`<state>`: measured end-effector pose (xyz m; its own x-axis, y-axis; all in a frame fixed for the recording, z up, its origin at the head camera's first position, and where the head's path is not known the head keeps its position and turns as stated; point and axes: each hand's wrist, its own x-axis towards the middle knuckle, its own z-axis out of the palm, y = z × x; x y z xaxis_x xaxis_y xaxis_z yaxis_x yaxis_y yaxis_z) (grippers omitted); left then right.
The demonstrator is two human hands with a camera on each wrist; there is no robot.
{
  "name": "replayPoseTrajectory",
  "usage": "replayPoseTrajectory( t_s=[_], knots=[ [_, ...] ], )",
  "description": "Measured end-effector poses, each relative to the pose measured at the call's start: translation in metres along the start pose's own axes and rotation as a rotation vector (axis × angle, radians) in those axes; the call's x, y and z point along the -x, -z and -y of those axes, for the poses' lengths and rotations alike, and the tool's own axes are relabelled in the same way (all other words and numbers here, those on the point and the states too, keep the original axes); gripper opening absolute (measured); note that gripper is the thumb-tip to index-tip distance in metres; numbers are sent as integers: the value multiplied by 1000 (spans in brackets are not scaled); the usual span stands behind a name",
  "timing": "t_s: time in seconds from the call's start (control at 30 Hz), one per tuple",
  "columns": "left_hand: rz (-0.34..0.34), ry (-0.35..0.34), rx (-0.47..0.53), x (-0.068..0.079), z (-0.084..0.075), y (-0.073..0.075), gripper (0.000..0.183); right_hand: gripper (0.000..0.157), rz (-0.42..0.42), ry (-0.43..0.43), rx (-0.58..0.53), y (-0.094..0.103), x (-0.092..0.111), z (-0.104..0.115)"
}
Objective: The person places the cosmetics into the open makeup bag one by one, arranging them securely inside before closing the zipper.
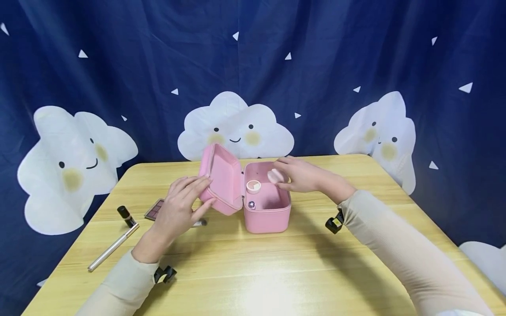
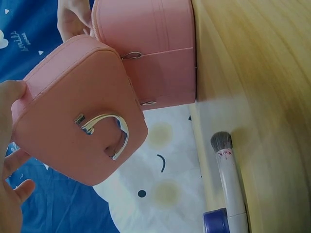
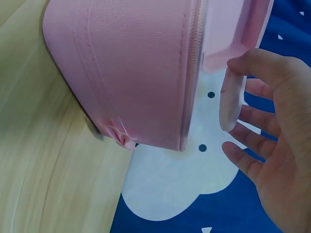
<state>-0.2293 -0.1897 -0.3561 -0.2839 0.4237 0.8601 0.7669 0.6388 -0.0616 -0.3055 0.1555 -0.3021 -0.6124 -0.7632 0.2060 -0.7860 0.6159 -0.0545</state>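
Navy cloud-print curtain [image 1: 261,61] hung behind wooden table [image 1: 217,267]. Left hand [image 1: 178,210] gripped lid [image 1: 226,173] of pink case [image 1: 267,222]; right hand [image 1: 303,175] pinched whitish pad [image 1: 275,176] at case's opening.

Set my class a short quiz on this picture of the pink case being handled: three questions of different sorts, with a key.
1. Multiple choice: what does the right grip hold?
A) brush
B) puff
C) palette
2. True or false: the left grip touches the open lid.
3. Short answer: which two things show inside the case, apart from whatever the right grip holds?

Key:
1. B.
2. True; its fingers are at the lid's edge.
3. A round compact and a small item with a shiny top; what that item is cannot be told.
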Motion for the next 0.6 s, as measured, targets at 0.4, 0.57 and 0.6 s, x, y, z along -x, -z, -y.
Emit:
replayPoseTrajectory(
  t_s=[0.4,0.57,0.6],
  knots=[
    [12,4,-4,0,1,1,51,55,64,-27,-22,-14,-27,-3],
    [7,-1,-4,0,0,1,50,56,100,-45,-18,-22,-34,-7],
    [6,-1,-5,0,0,1,50,55,106,-45,-18,-24,-35,-7]
  ],
)
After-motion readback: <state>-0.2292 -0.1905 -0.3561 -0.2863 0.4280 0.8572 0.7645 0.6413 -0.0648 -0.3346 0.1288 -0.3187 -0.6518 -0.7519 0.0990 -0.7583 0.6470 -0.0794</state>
